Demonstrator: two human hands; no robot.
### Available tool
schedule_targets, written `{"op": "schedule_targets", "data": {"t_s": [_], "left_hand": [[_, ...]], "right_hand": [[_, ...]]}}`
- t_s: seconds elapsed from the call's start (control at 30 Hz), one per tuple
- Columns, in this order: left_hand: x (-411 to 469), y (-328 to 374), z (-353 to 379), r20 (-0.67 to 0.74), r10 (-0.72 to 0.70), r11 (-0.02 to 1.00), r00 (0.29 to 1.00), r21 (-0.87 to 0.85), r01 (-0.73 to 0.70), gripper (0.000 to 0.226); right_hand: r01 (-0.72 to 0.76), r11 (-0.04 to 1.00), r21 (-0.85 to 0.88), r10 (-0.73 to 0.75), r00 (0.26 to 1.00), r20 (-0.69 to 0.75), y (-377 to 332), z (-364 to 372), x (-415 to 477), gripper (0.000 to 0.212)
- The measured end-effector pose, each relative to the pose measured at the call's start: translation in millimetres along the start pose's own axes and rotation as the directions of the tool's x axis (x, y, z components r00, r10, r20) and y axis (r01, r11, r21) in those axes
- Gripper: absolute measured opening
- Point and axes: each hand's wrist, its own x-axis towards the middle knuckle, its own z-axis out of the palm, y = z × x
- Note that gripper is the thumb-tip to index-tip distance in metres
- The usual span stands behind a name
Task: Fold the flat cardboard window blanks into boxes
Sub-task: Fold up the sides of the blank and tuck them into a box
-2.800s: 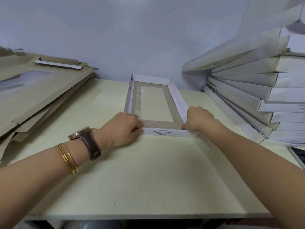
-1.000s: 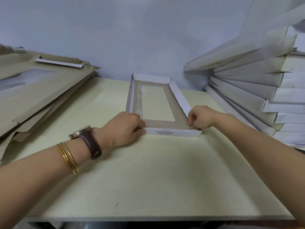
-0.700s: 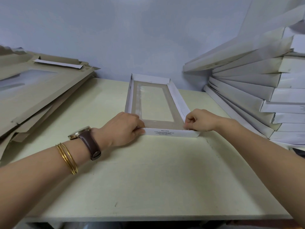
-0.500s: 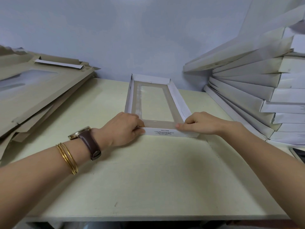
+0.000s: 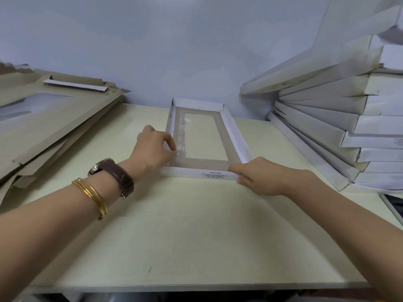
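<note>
A shallow window box [image 5: 231,136], white outside and brown inside with a clear film window, lies on the table with its four walls standing. My left hand [image 5: 153,148] grips the left wall near the front corner, thumb inside the box. My right hand [image 5: 259,176] holds the front right corner, fingers laid along the white front wall.
A slanting heap of flat brown window blanks [image 5: 43,120] fills the left side. Several folded white boxes [image 5: 340,127] are stacked at the right against the wall. The cream table [image 5: 185,232] extends toward me. A dark flat object [image 5: 394,203] shows at the right edge.
My left hand has moved from the front left corner up along the left wall. My right hand has slid down over the front right corner.
</note>
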Motion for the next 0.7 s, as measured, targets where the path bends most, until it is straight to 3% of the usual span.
{"op": "schedule_targets", "data": {"t_s": [0.07,0.17,0.23,0.43,0.7], "left_hand": [[7.1,-4.1,0.6,0.089,-0.093,0.995,0.992,0.032,0.090,0.021],[14.3,-8.2,4.8,0.209,-0.133,0.987,0.969,0.115,0.111,0.012],[18.1,-8.4,8.0,0.219,-0.168,0.978,0.961,0.160,0.135,0.007],[25.0,6.9,9.2,0.257,-0.266,0.944,0.929,0.266,0.197,0.028],[27.1,19.2,14.0,0.304,-0.262,0.921,0.916,0.362,0.144,0.013]], "right_hand": [[-0.020,1.000,-0.007,0.020,1.000,0.011,-3.1,-0.1,-1.2,0.018],[-0.040,0.999,-0.006,0.040,0.999,0.014,-6.3,-1.1,-2.3,0.021],[-0.048,0.999,-0.001,0.048,0.999,0.010,-9.1,-1.4,-2.3,0.020],[-0.063,0.998,-0.003,0.063,0.998,0.012,-12.6,-3.3,-2.8,0.020],[-0.087,0.996,0.005,0.086,0.996,0.026,-15.6,-5.2,-3.0,0.021]]}}
